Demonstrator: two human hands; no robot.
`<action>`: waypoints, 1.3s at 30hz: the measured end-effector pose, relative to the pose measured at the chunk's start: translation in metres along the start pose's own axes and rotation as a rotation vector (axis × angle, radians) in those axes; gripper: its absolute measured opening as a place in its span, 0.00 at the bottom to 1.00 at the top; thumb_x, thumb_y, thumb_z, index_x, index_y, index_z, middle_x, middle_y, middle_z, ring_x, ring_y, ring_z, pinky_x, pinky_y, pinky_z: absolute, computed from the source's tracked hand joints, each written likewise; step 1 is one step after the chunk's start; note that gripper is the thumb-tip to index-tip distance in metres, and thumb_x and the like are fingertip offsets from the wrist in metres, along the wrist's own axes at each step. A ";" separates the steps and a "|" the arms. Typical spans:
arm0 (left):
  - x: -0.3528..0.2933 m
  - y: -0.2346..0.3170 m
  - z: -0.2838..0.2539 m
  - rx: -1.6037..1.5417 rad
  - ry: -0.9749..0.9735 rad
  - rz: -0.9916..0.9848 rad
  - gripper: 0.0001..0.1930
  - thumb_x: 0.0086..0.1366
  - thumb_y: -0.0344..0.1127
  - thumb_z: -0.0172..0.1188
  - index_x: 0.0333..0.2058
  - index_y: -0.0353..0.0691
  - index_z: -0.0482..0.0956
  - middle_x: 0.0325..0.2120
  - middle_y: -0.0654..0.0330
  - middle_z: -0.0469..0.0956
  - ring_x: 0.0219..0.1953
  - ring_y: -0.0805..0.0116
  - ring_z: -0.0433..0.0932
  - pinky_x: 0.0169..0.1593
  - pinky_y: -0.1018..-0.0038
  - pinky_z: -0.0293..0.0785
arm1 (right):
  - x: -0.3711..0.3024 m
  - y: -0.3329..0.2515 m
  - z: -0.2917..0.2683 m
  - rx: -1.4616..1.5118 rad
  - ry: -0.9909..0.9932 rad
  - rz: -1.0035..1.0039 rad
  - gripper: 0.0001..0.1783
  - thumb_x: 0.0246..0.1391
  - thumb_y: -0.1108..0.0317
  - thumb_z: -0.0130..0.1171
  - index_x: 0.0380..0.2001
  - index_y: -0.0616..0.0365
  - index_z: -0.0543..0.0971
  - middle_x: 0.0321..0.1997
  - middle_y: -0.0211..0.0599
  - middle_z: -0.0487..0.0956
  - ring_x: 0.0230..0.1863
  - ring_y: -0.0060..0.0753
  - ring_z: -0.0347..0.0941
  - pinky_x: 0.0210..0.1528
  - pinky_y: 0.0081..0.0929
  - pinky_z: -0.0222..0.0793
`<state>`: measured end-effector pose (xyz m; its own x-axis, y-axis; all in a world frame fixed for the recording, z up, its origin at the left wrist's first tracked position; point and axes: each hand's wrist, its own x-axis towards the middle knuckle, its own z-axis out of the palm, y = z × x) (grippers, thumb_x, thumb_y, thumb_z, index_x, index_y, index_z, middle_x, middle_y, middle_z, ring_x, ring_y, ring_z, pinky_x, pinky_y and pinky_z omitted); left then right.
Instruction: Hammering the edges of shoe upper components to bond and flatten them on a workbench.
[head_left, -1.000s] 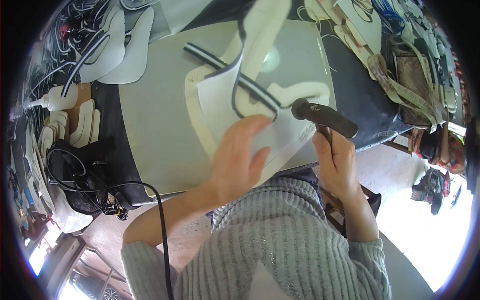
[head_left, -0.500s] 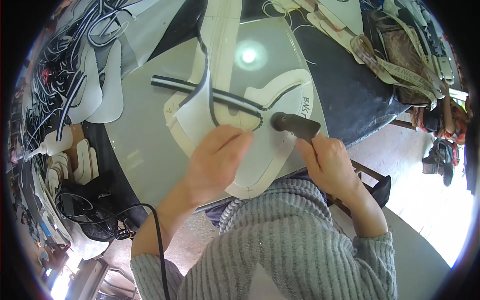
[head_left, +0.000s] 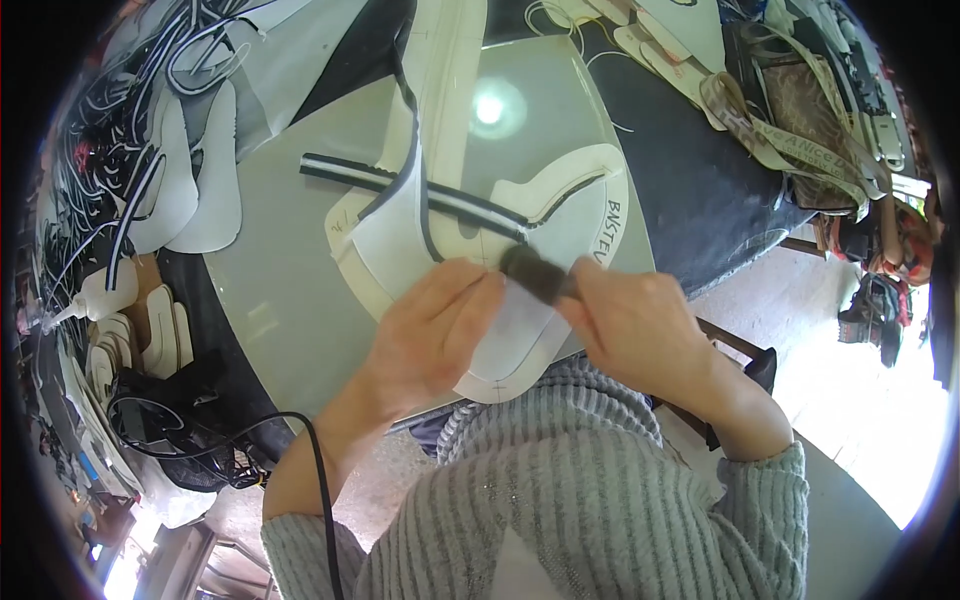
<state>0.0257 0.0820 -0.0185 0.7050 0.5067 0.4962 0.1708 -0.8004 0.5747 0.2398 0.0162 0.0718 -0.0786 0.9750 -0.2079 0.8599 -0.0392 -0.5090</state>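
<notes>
My right hand (head_left: pixel 645 325) is closed around the handle of a hammer (head_left: pixel 532 274). The hammer's dark head, slightly blurred, is over the white inner part of a cream-rimmed pattern piece (head_left: pixel 615 190), close beside my left fingertips. My left hand (head_left: pixel 435 325) is closed, thumb and fingers pinched together at the lower end of a white strip with dark edging (head_left: pixel 385 235); what lies between the fingertips is hidden. A black strip with a white stripe (head_left: pixel 460 205) runs slantwise across the pattern piece toward the hammer head.
A glossy grey board (head_left: pixel 270 250) lies under the work on a dark table cover (head_left: pixel 690 170). White sole-shaped pieces (head_left: pixel 215 180), loose striped strips and a white nozzle bottle (head_left: pixel 105 290) lie at left. A black cable (head_left: pixel 318 470) crosses my left forearm. A patterned bag (head_left: pixel 810 90) rests far right.
My right hand and the hammer have moved left and slightly down, bringing the hammer head next to my left fingertips. My left hand stays almost in place.
</notes>
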 end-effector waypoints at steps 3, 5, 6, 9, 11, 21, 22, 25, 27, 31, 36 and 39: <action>-0.002 0.000 0.000 -0.003 -0.027 -0.020 0.18 0.52 0.18 0.67 0.43 0.31 0.77 0.38 0.51 0.80 0.41 0.52 0.81 0.44 0.63 0.81 | -0.005 0.003 0.003 -0.171 -0.183 0.036 0.20 0.64 0.57 0.56 0.26 0.62 0.69 0.13 0.45 0.73 0.16 0.50 0.74 0.19 0.41 0.69; 0.000 0.001 -0.002 -0.004 -0.024 -0.024 0.18 0.52 0.18 0.67 0.43 0.30 0.77 0.38 0.51 0.80 0.41 0.52 0.81 0.44 0.63 0.81 | -0.001 0.005 0.005 -0.085 -0.067 0.012 0.20 0.64 0.57 0.56 0.26 0.61 0.68 0.13 0.44 0.73 0.16 0.50 0.75 0.19 0.41 0.69; 0.001 0.002 -0.003 -0.005 -0.021 -0.020 0.18 0.52 0.18 0.67 0.43 0.30 0.76 0.39 0.51 0.80 0.41 0.52 0.80 0.44 0.64 0.81 | -0.001 0.005 0.004 -0.002 0.055 -0.009 0.20 0.64 0.56 0.56 0.26 0.61 0.68 0.13 0.44 0.73 0.16 0.50 0.75 0.18 0.41 0.69; 0.000 0.002 0.000 0.023 -0.007 -0.024 0.18 0.53 0.18 0.67 0.43 0.32 0.77 0.40 0.53 0.80 0.41 0.53 0.81 0.47 0.62 0.80 | -0.007 0.018 0.022 -0.094 -0.050 -0.055 0.21 0.64 0.55 0.56 0.26 0.61 0.68 0.13 0.44 0.73 0.16 0.51 0.74 0.18 0.42 0.69; 0.002 0.005 -0.003 -0.005 -0.040 -0.102 0.18 0.53 0.19 0.67 0.44 0.34 0.76 0.40 0.54 0.80 0.41 0.54 0.81 0.50 0.60 0.79 | -0.007 0.016 0.019 -0.106 -0.071 -0.036 0.21 0.64 0.55 0.56 0.26 0.62 0.68 0.13 0.44 0.73 0.15 0.51 0.74 0.18 0.42 0.69; -0.005 -0.013 -0.011 0.118 -0.082 0.145 0.18 0.52 0.23 0.64 0.44 0.33 0.76 0.39 0.53 0.81 0.45 0.57 0.80 0.56 0.57 0.75 | -0.007 0.009 0.011 -0.017 -0.042 0.013 0.20 0.63 0.56 0.56 0.26 0.61 0.68 0.13 0.44 0.72 0.15 0.51 0.74 0.18 0.42 0.68; -0.007 -0.014 -0.009 0.113 -0.083 0.146 0.18 0.52 0.23 0.64 0.44 0.33 0.76 0.39 0.53 0.81 0.45 0.57 0.80 0.56 0.57 0.75 | -0.006 0.006 0.011 -0.017 -0.043 0.018 0.20 0.63 0.56 0.56 0.26 0.61 0.68 0.13 0.44 0.72 0.15 0.51 0.74 0.18 0.42 0.68; -0.009 -0.017 -0.006 0.112 0.001 0.157 0.19 0.50 0.23 0.64 0.43 0.31 0.76 0.37 0.52 0.81 0.45 0.55 0.81 0.53 0.57 0.78 | -0.003 -0.001 0.014 0.006 0.089 -0.089 0.19 0.63 0.57 0.57 0.26 0.61 0.68 0.14 0.44 0.72 0.15 0.50 0.73 0.18 0.42 0.67; -0.011 -0.017 -0.006 0.081 0.002 0.124 0.19 0.50 0.23 0.65 0.43 0.30 0.76 0.37 0.51 0.81 0.43 0.55 0.81 0.52 0.59 0.79 | -0.005 -0.001 0.017 -0.133 -0.140 0.014 0.19 0.62 0.57 0.57 0.27 0.61 0.68 0.15 0.44 0.73 0.16 0.49 0.74 0.18 0.41 0.67; -0.008 -0.016 -0.006 0.093 0.037 0.141 0.18 0.51 0.23 0.64 0.43 0.30 0.76 0.37 0.51 0.81 0.42 0.55 0.81 0.52 0.60 0.79 | -0.007 -0.005 0.009 -0.007 0.051 -0.024 0.19 0.63 0.55 0.56 0.27 0.60 0.68 0.17 0.44 0.75 0.17 0.49 0.75 0.18 0.41 0.67; -0.003 -0.012 -0.011 0.000 -0.051 0.006 0.21 0.56 0.22 0.69 0.47 0.31 0.70 0.38 0.54 0.82 0.42 0.53 0.82 0.51 0.59 0.79 | -0.012 0.013 0.027 -0.021 -0.039 -0.021 0.15 0.60 0.61 0.60 0.30 0.61 0.70 0.17 0.45 0.74 0.18 0.51 0.74 0.21 0.42 0.69; -0.004 -0.004 -0.014 -0.190 -0.166 -0.296 0.25 0.59 0.23 0.66 0.54 0.31 0.65 0.43 0.50 0.80 0.46 0.52 0.81 0.55 0.60 0.76 | -0.017 0.028 0.026 0.177 0.152 0.100 0.12 0.59 0.65 0.61 0.34 0.63 0.71 0.18 0.46 0.73 0.19 0.51 0.74 0.23 0.41 0.68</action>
<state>0.0129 0.0876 -0.0135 0.7487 0.6356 0.1882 0.2636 -0.5461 0.7952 0.2521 -0.0073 0.0396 0.0910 0.9855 -0.1431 0.7568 -0.1618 -0.6333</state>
